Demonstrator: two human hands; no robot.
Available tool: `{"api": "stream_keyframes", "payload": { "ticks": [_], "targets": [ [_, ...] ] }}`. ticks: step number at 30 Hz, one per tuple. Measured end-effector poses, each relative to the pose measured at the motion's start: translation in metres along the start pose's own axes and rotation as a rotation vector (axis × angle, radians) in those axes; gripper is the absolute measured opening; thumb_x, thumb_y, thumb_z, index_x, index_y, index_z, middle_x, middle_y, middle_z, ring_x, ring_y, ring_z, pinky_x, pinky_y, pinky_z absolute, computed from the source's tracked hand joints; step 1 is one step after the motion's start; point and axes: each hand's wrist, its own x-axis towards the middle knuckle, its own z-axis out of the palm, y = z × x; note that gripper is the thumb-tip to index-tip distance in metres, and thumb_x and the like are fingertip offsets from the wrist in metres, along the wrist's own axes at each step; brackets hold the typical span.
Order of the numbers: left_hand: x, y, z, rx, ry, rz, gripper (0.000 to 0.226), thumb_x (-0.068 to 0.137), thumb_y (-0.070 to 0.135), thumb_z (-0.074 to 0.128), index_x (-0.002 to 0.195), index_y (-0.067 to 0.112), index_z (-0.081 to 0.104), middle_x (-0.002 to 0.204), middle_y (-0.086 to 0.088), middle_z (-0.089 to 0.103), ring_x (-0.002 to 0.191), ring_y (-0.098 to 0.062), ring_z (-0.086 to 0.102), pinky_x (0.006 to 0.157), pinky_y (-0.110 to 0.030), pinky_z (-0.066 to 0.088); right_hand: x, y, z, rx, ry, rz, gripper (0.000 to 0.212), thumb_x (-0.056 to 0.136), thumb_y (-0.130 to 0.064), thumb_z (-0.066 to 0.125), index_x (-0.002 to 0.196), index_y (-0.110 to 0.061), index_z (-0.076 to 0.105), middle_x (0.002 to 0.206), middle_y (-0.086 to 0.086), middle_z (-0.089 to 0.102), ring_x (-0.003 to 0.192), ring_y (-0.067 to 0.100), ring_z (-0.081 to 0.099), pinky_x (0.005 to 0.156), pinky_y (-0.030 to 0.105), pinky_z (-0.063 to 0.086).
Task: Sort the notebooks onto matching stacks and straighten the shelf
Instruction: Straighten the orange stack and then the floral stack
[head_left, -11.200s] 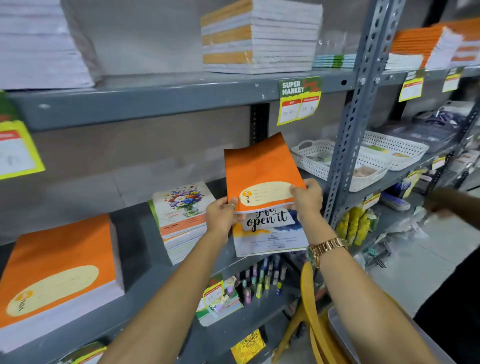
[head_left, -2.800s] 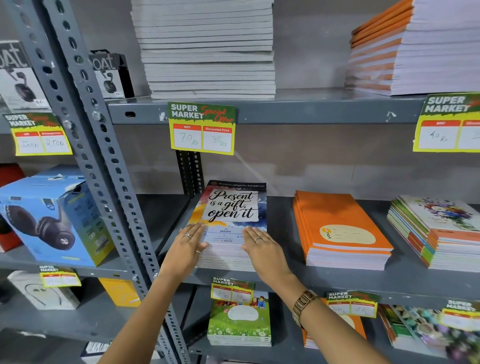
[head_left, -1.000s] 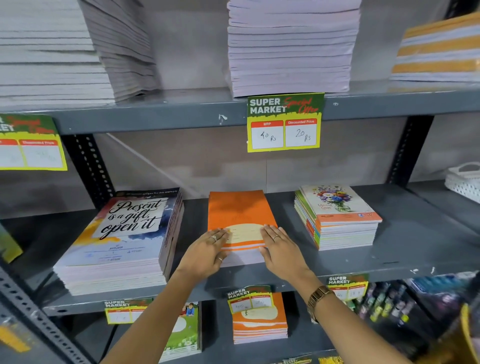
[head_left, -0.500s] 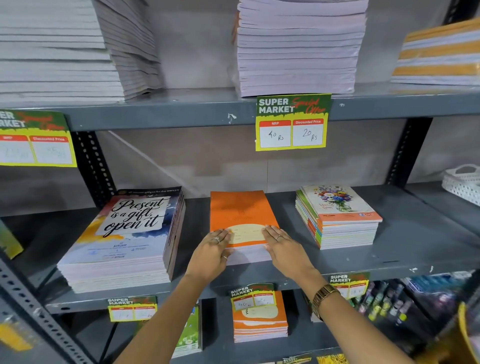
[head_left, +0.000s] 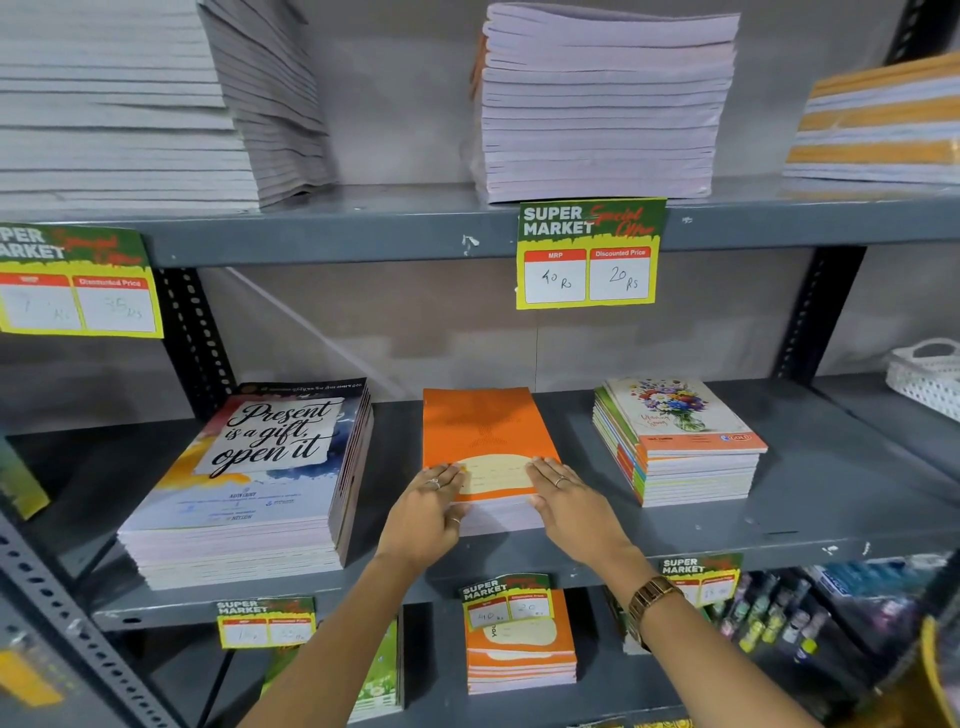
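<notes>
Head view looks down on two bare forearms reaching in from below, a gold watch (head_left: 652, 597) on the right wrist. Left hand (head_left: 423, 517) lies flat, fingers together, on the near left corner of the orange notebook stack (head_left: 480, 439), thumb down along the stack's side. Right hand (head_left: 569, 501) mirrors it on the near right corner, palm down, fingers stretched over the cover's cream label. Neither hand grasps anything; both press open and flat, bracketing the stack between them. That stack sits on the middle shelf (head_left: 810, 493), square to its front edge. Out to the left of the hands, apart from them, lies the taller "Present is a gift" stack (head_left: 249, 483), turned slightly askew. Out to the right, the floral notebook stack (head_left: 680, 441), also well clear. Directly beneath the hands, on the lower shelf, another orange pile (head_left: 519, 654) behind a price tag (head_left: 506, 600). Far right, a white basket (head_left: 927, 374), contents not visible. Above, a yellow price card (head_left: 587, 254) reads 40 and 20, with pale stacks (head_left: 597, 104) on top.
</notes>
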Motion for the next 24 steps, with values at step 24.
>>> {"api": "stream_keyframes", "payload": {
  "ticks": [24],
  "targets": [
    [0.004,0.009,-0.008,-0.002,0.003,0.007,0.075,0.088,0.043,0.052,0.147,0.018,0.012,0.158,0.001,0.013,0.147,-0.017,0.006,0.116,-0.029,-0.003,-0.017,0.03,-0.022,0.092,0.185,0.003,0.062,0.096,-0.026,0.042,0.151,-0.018,0.014,0.159,-0.007,0.004,0.143,0.006,-0.009,0.109,0.023,-0.011]
  ]
}}
